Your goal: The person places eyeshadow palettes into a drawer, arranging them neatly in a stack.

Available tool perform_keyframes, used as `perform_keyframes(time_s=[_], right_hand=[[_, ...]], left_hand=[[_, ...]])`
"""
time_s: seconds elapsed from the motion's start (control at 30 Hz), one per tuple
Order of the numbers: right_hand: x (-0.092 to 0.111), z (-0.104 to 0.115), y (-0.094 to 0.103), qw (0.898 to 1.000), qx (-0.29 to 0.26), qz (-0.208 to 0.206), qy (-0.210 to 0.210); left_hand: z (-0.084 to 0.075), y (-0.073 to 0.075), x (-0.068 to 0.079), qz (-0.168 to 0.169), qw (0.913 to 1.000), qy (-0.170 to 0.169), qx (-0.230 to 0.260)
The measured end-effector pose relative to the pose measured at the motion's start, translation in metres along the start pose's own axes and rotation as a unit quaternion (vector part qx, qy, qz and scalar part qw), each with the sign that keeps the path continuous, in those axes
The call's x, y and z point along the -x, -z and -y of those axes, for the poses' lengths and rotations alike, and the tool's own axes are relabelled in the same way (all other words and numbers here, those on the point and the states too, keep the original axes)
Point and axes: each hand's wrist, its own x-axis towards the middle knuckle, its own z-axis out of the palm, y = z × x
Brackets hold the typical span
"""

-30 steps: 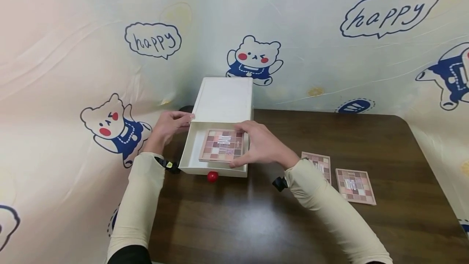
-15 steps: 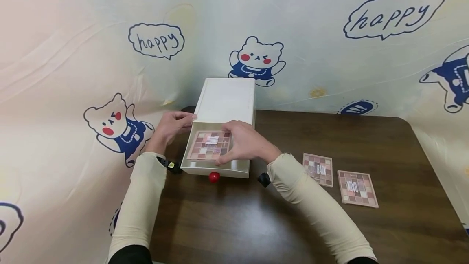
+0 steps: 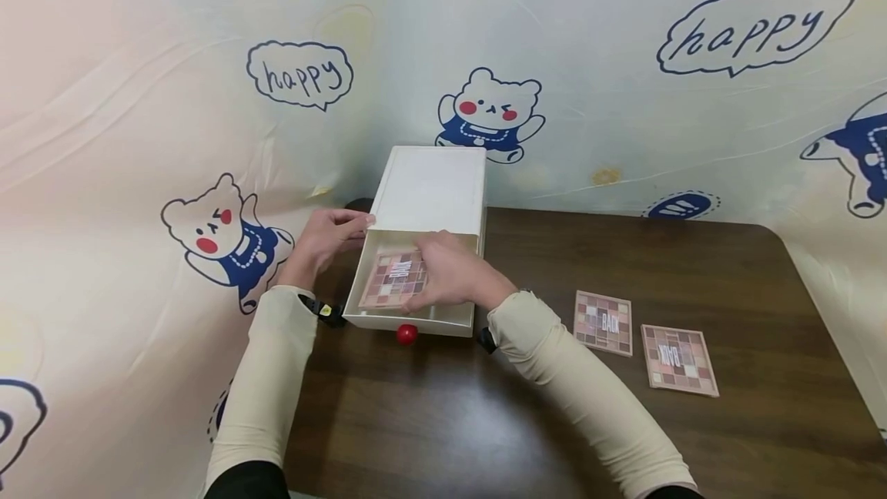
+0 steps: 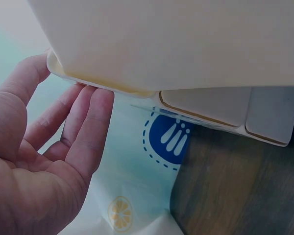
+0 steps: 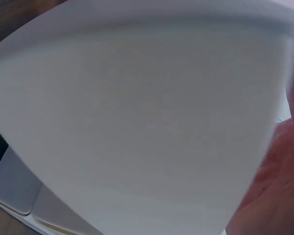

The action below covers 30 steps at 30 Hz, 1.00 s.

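A white drawer box [image 3: 433,187] stands on the table with its drawer [image 3: 443,323] pulled out, a round red knob [image 3: 406,334] on the front. My left hand [image 3: 322,245] holds the box's left front edge. In the left wrist view, that hand's thumb and fingertips [image 4: 103,98] meet the white rim. Inside the drawer, my right hand [image 3: 453,272] grips a pink checkered eyeshadow palette [image 3: 391,281] by its right side, thumb at the front. The palette tilts slightly, its right part hidden by the hand. The drawer wall [image 5: 137,122] covers most of the right wrist view.
Two similar palettes, one marked BACK [image 3: 603,323] and another beside it [image 3: 681,360], lie on the brown wooden table [image 3: 554,422] to the right. A printed cloth [image 3: 589,45] with bears hangs behind and to the left of the table.
My right hand has moved left within the drawer, carrying the palette toward the left wall, where it now sits lower and tilted. The left hand stays at the box edge.
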Motion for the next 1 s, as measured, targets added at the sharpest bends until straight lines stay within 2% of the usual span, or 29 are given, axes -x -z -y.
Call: perform_keyframes(time_s=[0.2, 0.43, 0.6, 0.73, 0.9, 1.0], right_hand=[[0.002, 0.005, -0.003, 0.998, 0.060, 0.013, -0.027], [0.003, 0.003, -0.006, 0.998, 0.053, -0.010, -0.019], [0.007, -0.001, -0.008, 0.999, -0.018, -0.038, -0.018], [0.013, -0.004, -0.005, 0.994, -0.091, -0.050, -0.019], [0.028, -0.009, 0.002, 0.979, -0.191, -0.066, -0.037], [0.039, -0.013, 0.005, 0.968, -0.231, -0.088, -0.035]], left_hand=[[-0.002, -0.001, -0.001, 0.002, 0.9999, 0.000, -0.015], [-0.005, -0.001, -0.001, 0.011, 0.9998, 0.000, -0.018], [-0.005, -0.002, -0.003, 0.016, 0.9997, 0.006, -0.015], [-0.005, -0.002, -0.003, 0.016, 0.9997, 0.008, -0.016], [-0.003, -0.001, -0.001, 0.012, 0.9998, 0.006, -0.013], [-0.002, -0.001, 0.000, 0.006, 0.9999, -0.001, -0.013]])
